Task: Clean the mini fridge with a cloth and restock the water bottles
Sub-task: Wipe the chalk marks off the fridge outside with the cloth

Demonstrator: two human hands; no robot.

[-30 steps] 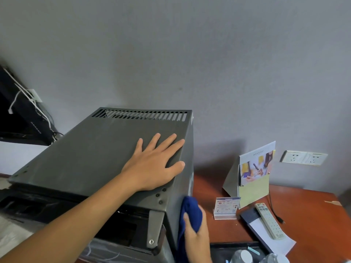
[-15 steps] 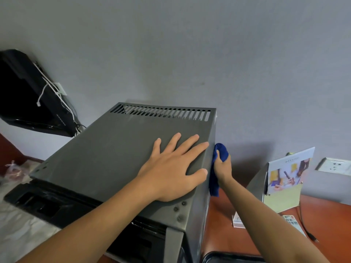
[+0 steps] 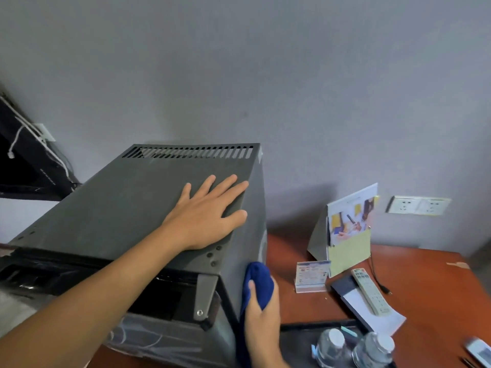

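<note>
A reddish-brown wooden table is seen against the grey wall. On its left part the grey mini fridge is placed. To the right of it a folded standing card is set near the wall, and a small card holder is placed just in front of it. A white remote control is laid on a dark folder with a white paper. At the front edge two water bottles are seen beside a black tray.

Grey mini fridge on desk, blue cloth against its side, two water bottles nearby.
</note>
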